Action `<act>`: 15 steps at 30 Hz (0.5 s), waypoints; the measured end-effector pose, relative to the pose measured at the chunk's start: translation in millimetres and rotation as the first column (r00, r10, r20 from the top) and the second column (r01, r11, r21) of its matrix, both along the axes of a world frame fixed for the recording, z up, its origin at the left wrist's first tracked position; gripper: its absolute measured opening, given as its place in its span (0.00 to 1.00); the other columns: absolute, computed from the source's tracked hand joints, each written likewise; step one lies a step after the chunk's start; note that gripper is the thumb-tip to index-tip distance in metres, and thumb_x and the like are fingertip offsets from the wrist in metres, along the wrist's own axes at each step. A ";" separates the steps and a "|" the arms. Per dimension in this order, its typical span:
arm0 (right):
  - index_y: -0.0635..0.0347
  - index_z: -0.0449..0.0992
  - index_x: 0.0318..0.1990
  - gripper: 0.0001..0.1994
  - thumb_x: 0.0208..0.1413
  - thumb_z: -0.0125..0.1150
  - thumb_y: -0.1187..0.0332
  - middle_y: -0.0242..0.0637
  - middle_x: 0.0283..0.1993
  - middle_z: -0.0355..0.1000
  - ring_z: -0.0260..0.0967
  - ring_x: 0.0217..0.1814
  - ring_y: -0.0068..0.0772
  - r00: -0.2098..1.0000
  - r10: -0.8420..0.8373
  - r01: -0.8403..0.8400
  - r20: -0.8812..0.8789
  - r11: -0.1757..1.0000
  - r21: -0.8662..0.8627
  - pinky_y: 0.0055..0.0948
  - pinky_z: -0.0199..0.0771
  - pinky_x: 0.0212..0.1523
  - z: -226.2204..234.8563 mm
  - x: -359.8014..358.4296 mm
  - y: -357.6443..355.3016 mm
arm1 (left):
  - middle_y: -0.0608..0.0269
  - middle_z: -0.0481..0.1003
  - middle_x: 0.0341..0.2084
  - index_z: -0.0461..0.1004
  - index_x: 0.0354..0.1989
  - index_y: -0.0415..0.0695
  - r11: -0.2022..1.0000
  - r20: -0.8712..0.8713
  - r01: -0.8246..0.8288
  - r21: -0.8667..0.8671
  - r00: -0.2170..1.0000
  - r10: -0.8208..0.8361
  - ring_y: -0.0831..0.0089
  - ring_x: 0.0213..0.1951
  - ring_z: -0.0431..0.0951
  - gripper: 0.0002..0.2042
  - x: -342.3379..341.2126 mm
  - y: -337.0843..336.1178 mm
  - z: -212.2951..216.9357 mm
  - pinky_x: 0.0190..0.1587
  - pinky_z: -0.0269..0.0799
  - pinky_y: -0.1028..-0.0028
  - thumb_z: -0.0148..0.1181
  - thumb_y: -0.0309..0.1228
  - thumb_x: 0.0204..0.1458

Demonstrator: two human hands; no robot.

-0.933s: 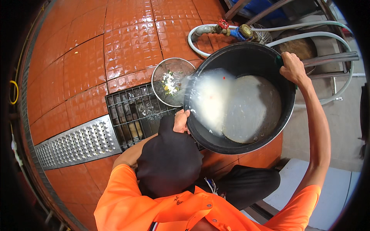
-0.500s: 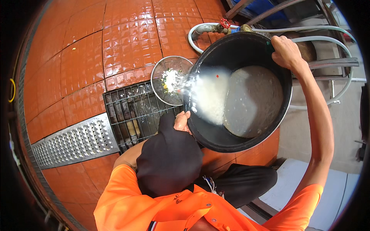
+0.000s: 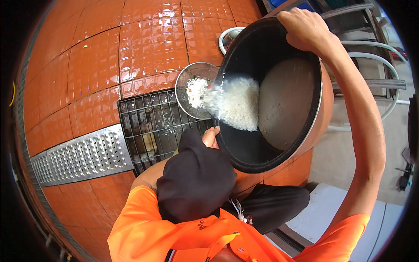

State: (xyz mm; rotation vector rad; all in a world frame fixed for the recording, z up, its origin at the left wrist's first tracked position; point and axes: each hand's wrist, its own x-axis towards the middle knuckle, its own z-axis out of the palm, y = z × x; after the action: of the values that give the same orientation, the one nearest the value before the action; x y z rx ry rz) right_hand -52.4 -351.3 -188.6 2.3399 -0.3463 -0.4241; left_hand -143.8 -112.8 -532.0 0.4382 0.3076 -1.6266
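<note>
A large pot with a black inside (image 3: 290,105) is tipped steeply to the left. My right hand (image 3: 305,29) is closed over its raised far rim. My left hand (image 3: 211,136) grips the lower rim near the pouring side, its fingers partly hidden by the black cap (image 3: 194,174). Cloudy water and white rice (image 3: 240,105) run over the lip into a round wire-mesh strainer (image 3: 183,91). Wet rice with red, green and yellow bits (image 3: 197,91) lies in the strainer, which rests over the drain grate's edge. Whether a handle extends from the strainer is hidden.
A metal drain grate (image 3: 148,115) and a perforated steel cover (image 3: 83,153) are set in wet orange tiles (image 3: 150,48). White hose (image 3: 371,55) loops behind the pot by a metal bar (image 3: 371,84). My bent knee (image 3: 279,205) is beneath the pot.
My right hand has lifted the far rim higher, tipping the pot more steeply. Water has drained off, baring more rice at the lip and more of the pot's bottom.
</note>
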 end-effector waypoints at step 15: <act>0.58 0.78 0.25 0.07 0.46 0.54 0.68 0.41 0.29 0.76 0.76 0.33 0.37 0.962 0.259 -0.261 -0.085 0.965 -0.019 0.34 0.75 0.30 13.0 92.7 121.2 | 0.60 0.69 0.51 0.60 0.59 0.47 0.979 -0.158 0.147 -0.138 0.973 -0.168 0.63 0.48 0.74 0.18 -2.9 -26.2 1.0 0.46 0.73 0.59 0.33 0.39 0.64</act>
State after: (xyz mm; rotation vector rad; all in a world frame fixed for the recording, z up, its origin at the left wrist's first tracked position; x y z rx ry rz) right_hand 40.3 -230.0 -175.6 2.2907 -0.0042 -0.3813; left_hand -146.7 -139.0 -531.0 0.2336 0.3014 -1.8324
